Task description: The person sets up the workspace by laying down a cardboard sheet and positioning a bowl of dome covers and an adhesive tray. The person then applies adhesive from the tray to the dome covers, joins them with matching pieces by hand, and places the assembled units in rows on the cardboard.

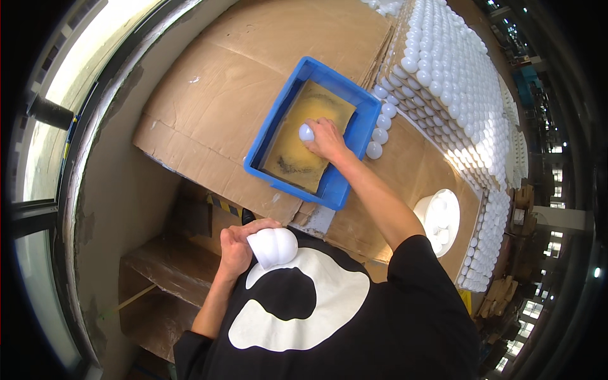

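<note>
Right hand (326, 139) reaches into the blue plastic tub (354, 136), fingers closed on a white ball (306, 132) pressed to the yellow-brown sponge pad (297, 152) lining its bottom; left hand (237, 247) clenched around a stack of white moulded pieces (273, 247), held against the chest; tub sits on a cardboard-covered table (215, 95); rows of white balls (456, 76) stacked just right of tub; white tray (440, 218) nearer the body.

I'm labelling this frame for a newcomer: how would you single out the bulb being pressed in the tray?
Find the blue tray on the cardboard. Inside it, on the yellow pad, the right hand grips one white bulb. Unlike the bulbs lined up outside the tray, it alone is inside.
</note>
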Motion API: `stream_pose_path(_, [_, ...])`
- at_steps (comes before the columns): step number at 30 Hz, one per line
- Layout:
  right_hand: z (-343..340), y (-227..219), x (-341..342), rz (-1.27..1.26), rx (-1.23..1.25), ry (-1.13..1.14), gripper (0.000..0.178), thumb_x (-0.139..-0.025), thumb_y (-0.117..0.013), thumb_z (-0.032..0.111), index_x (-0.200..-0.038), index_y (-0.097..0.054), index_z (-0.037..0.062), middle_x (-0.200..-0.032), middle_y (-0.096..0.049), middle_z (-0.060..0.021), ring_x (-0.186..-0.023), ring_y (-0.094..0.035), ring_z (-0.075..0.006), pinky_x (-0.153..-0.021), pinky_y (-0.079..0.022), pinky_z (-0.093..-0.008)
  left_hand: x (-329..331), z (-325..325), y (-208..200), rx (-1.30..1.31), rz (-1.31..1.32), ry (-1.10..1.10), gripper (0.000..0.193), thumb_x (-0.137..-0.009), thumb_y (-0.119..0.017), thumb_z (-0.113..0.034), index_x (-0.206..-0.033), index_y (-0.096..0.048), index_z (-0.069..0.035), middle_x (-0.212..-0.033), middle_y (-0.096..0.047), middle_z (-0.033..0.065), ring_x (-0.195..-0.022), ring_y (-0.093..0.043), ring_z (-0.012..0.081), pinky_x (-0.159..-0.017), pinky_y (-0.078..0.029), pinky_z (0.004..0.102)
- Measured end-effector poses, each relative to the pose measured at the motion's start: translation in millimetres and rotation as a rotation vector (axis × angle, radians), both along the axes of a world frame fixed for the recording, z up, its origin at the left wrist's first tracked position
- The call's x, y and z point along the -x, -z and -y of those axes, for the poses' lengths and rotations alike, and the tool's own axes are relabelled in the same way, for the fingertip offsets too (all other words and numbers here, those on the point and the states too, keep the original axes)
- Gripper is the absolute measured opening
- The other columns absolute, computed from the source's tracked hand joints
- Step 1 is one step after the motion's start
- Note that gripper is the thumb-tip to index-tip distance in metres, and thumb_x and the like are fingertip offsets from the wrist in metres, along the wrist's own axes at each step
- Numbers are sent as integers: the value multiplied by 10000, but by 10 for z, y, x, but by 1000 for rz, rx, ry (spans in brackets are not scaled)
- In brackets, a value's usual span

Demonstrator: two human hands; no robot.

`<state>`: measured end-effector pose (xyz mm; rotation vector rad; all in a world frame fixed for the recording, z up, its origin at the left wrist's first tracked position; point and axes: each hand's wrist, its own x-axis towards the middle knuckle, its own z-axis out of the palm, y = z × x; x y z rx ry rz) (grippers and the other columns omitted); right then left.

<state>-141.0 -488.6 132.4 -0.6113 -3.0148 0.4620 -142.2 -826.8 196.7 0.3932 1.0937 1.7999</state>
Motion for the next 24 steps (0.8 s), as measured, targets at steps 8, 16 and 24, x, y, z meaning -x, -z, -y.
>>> stream_pose_path(8, [-330,-750,-614,-398,380,275,534,-672,-749,259,-1128,-596,26,-1008,-637,-222,-923,-626,-368,-822,-496,-419,-92,-296,-57,77,27,78,552,-795,-373,-271,-1002,-627,174,-1074,-650,238,-1020,-602,303,-976,-435,378])
stream_pose_path(16, [-854,130,-2113,-383,330,676,562,-674,-754,236,-1164,-566,36,-1057,-612,-204,-992,-594,-354,-860,-478,-421,-272,-623,-111,90,-227,127,790,-839,-458,-606,-926,-645,157,-976,-670,217,-926,-633,281,-895,-480,368])
stream_pose_path(24, [-781,792,-1968,-77,150,712,614,-724,-738,274,-1250,-515,51,-1111,-558,-226,-1059,-536,-393,-900,-447,-454,-450,-713,-193,212,-306,104,864,-813,-448,-689,-916,-647,146,-961,-675,212,-903,-639,284,-888,-482,370])
